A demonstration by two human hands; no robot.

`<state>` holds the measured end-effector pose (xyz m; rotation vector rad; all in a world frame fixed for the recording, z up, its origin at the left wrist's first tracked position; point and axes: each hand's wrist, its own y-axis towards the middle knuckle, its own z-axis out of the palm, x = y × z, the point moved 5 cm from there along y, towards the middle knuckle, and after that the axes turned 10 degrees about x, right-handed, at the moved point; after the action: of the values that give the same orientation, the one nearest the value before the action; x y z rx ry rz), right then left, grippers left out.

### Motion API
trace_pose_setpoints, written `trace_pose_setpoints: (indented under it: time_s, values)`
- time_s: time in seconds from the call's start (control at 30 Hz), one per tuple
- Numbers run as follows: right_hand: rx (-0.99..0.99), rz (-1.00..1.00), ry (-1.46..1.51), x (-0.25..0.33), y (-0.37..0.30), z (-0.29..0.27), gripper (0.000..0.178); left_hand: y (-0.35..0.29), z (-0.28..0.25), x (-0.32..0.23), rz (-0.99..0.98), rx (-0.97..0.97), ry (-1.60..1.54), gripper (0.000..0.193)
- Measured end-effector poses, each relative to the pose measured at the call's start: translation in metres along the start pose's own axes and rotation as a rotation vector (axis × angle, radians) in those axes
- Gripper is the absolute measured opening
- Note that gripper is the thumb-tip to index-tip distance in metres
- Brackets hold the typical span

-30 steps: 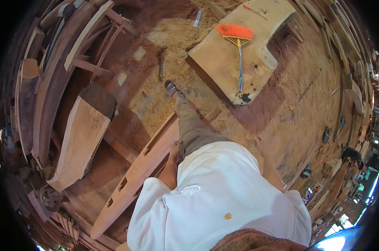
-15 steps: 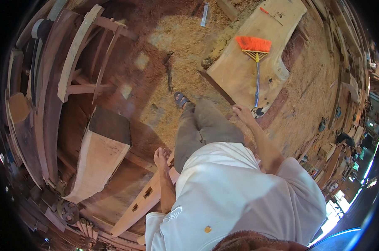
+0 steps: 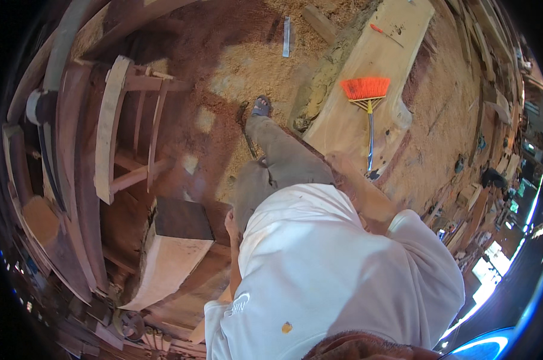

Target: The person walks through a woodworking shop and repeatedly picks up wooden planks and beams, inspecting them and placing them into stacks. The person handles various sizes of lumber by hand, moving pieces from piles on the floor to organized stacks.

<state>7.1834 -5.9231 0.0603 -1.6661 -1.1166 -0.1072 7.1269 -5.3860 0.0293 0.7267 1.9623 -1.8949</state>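
My left hand [image 3: 231, 224] hangs beside my left thigh, seen edge-on, its fingers mostly hidden; nothing shows in it. In front of my right hip my right hand [image 3: 342, 165] is smeared by motion, close to the near edge of a broad pale wood slab [image 3: 343, 123]. On that slab lies a broom [image 3: 367, 90] with orange bristles and a blue handle, apart from the hand. Farther up the slab rests a thin tool with an orange handle [image 3: 376, 28]. One sandalled foot [image 3: 261, 106] is forward on the sawdust.
A thick timber block [image 3: 178, 252] and a curved wooden frame [image 3: 112, 132] stand at the left. A dark stick-like thing [image 3: 246, 129] lies by my foot, a flat metallic strip [image 3: 286, 37] ahead. Wood pieces [image 3: 475, 198] are piled at the right. Sawdust covers the ground.
I have stepped forward, one foot now stretched ahead. The broom and slab sit lower and nearer in view. My right hand has swung in toward my leg; the left shows less.
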Motion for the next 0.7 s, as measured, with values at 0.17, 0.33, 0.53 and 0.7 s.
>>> trace_pose_setpoints:
  time_s: [0.17, 0.33, 0.53, 0.7]
  values:
    - [-0.127, 0.154, 0.221, 0.099, 0.044, -0.092, 0.036, 0.073, 0.007, -0.157, -0.056, 0.007, 0.161, 0.039]
    - [-0.231, 0.146, 0.276, 0.139, 0.06, -0.127, 0.037, 0.148, 0.031, -0.263, 0.092, 0.1, 0.211, 0.037]
    - [-0.287, 0.23, 0.348, 0.109, 0.08, -0.056, 0.039, 0.227, -0.018, -0.35, 0.349, 0.08, 0.458, 0.028]
    - [-0.043, 0.39, 0.376, 0.134, 0.076, -0.011, 0.032, 0.279, -0.04, -0.446, 0.063, 0.355, 0.588, 0.023]
